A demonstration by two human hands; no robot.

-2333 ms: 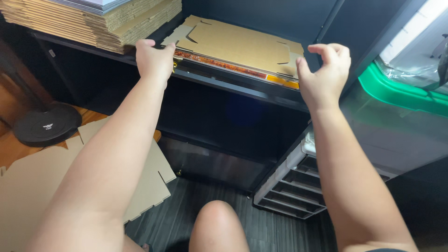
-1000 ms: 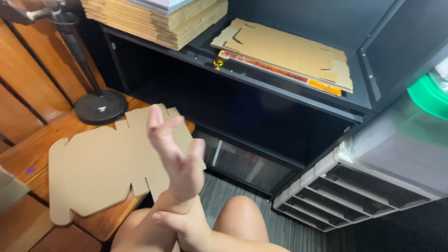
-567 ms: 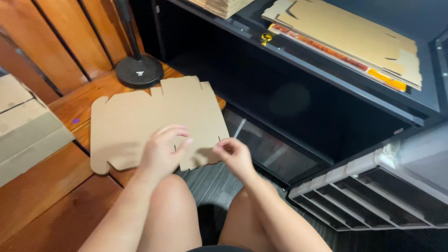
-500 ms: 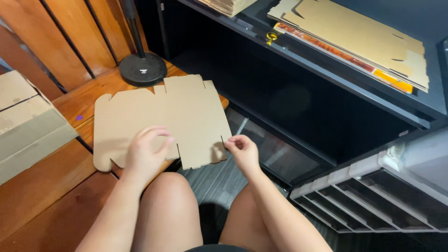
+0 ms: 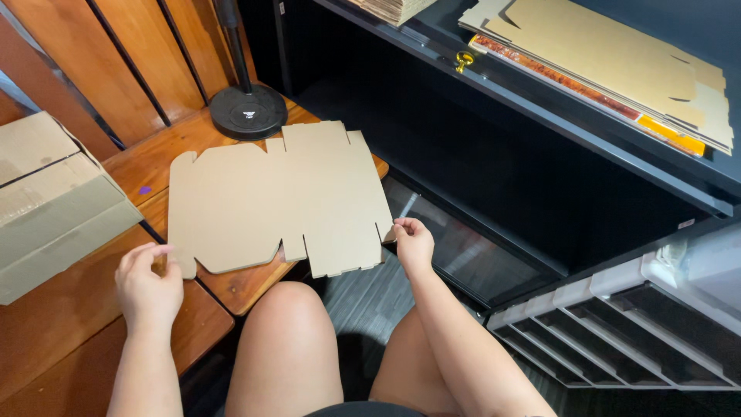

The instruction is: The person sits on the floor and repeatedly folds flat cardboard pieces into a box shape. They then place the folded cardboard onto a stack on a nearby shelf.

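Our hands are apart: right hand [image 5: 413, 245] pinches the near right corner of the flat die-cut cardboard blank [image 5: 282, 197], left hand [image 5: 148, 287] curls loosely at its near left edge. We see the blank lying on the wooden bench [image 5: 77, 309], beyond our knee.

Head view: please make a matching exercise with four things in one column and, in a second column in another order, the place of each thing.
Things:
1. flat cardboard blank
2. round black stand base
3. closed cardboard box
4. stack of flat cardboard sheets

Places:
A. on the dark shelf, upper right
B. at the far left, on the wooden surface
C. between the left hand and the right hand
D. just beyond the blank's far edge, on the wood

Pairs: 1-C, 2-D, 3-B, 4-A
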